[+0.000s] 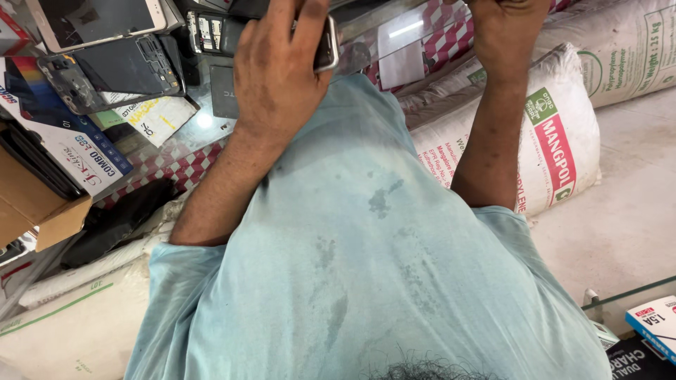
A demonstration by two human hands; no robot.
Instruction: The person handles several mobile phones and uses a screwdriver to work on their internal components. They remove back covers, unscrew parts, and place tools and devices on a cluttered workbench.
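Glass counter [204,119] | left hand [278,70] – phone [326,46] | right hand [507,28] – perhaps empty | sacks [556,141]

I am in a small phone repair shop. On the glass counter [204,119] in front of me lie an opened phone [113,70] with its back off, a white phone [95,20] face up, another stripped phone body [211,32] and a handwritten paper slip [155,116]. Boxed accessories [63,134] are stacked at the side, with more charger boxes [655,324] on a glass shelf. Big white woven sacks [549,141] are piled on the floor beside the counter.
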